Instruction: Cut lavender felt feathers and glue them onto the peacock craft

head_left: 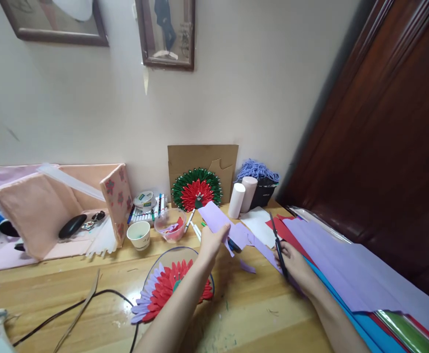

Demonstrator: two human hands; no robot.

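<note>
My left hand (214, 240) pinches a piece of lilac paper (211, 214), with my thumb on top. I can't see the fingers under it. My right hand (292, 262) is curled around black scissors (279, 249), and the tips point up and away from me. I can't tell if the blades are open a bit, or if they touch any paper.

The cutting looks part done to me. A small lilac scrap (247, 267) lies on the bench (265, 314) between my hands, and the lilac paper I hold has bumpy edges. Lots of big lilac sheets (328, 255) lie in a pile past my right hand, so plenty is left uncut.

The round flower (166, 289) lies in front of me, partly under my left arm. Red petals fill its middle, but I see lilac petals (144, 299) only on its left side. The top has a bare bit, so I think it is only part made. My arm hides some of it. A green and red flower (196, 189) stands at the back and looks all done.
</note>
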